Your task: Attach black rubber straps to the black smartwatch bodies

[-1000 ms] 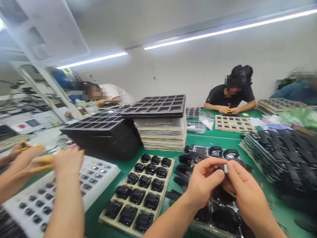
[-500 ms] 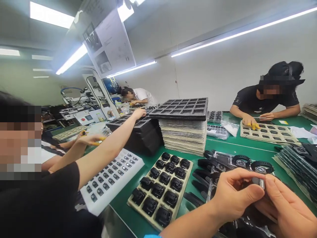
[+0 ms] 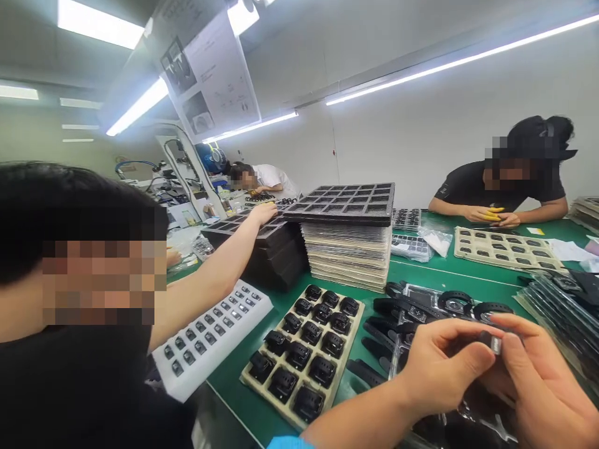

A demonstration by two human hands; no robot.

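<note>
My left hand (image 3: pixel 437 368) and my right hand (image 3: pixel 545 380) meet at the lower right, both closed in a pinch. Between their thumbs and fingertips is a watch strap (image 3: pixel 490 340), of which a dark end with a small silvery metal piece shows; my fingers hide the rest. Just beyond and beneath my hands, black watches (image 3: pixel 456 302) with straps lie in a clear plastic tray (image 3: pixel 397 358). To the left of my left forearm sits a beige tray (image 3: pixel 339 368) with black strapped watches in its pockets.
A white foam tray (image 3: pixel 187 390) holds rows of small watch parts. Behind stand a stack of beige trays (image 3: pixel 346 255) topped by a black foam tray (image 3: pixel 341 202), and more black trays (image 3: pixel 266 262). A co-worker (image 3: pixel 196 268) reaches across at left; another person (image 3: pixel 505 181) sits opposite.
The co-worker at left has leaned forward, head further into view. The person opposite has drawn a hand back from the beige tray. My hands have shifted only slightly around the strap.
</note>
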